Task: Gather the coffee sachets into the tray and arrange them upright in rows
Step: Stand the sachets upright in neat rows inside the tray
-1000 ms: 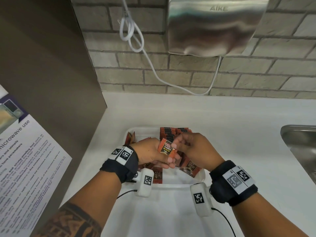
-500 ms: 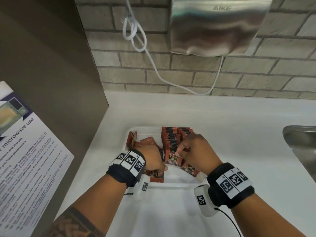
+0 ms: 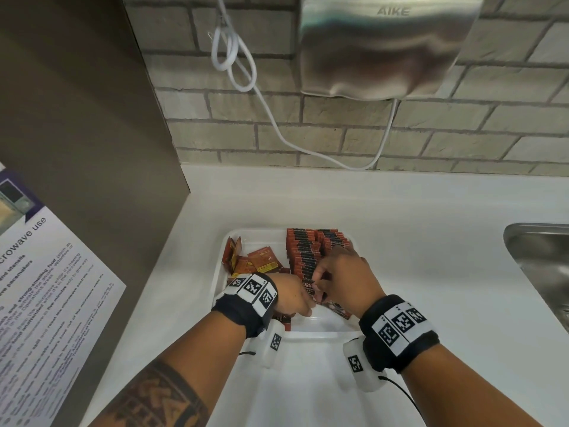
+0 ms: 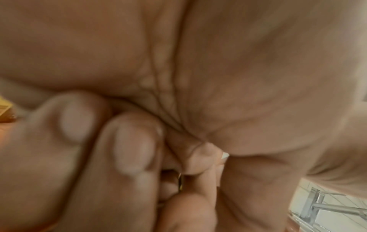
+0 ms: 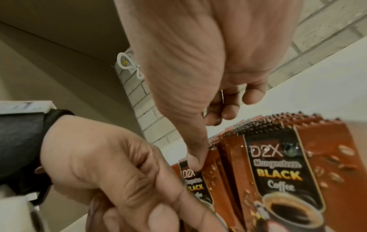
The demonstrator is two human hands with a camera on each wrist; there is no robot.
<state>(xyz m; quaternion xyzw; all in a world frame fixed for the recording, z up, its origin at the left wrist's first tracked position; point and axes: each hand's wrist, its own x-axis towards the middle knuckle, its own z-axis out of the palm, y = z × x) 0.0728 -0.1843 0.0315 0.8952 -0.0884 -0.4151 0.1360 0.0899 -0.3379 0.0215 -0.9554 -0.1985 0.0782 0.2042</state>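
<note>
A white tray (image 3: pixel 308 335) sits on the counter. Two rows of red-brown coffee sachets (image 3: pixel 308 248) stand upright in its back right part. The front ones (image 5: pixel 282 177) read "Black Coffee". Loose sachets (image 3: pixel 261 261) lie flat at the tray's left. My right hand (image 3: pixel 321 282) is at the near end of the rows. Its thumb presses the front sachet (image 5: pixel 195 186) and its fingers curl behind. My left hand (image 3: pixel 308 310) is low in the tray beside it, fingers curled. A thin sachet edge (image 4: pixel 179 182) shows between them.
A steel sink (image 3: pixel 542 260) lies at the right edge. A hand dryer (image 3: pixel 385 44) and its looped white cable (image 3: pixel 277 131) hang on the brick wall. A brown panel (image 3: pixel 77 118) with a microwave notice (image 3: pixel 46 288) stands at the left.
A second ago both hands held one sachet above the tray. The right hand has since set it at the front of the row, and the left hand has dropped lower into the tray.
</note>
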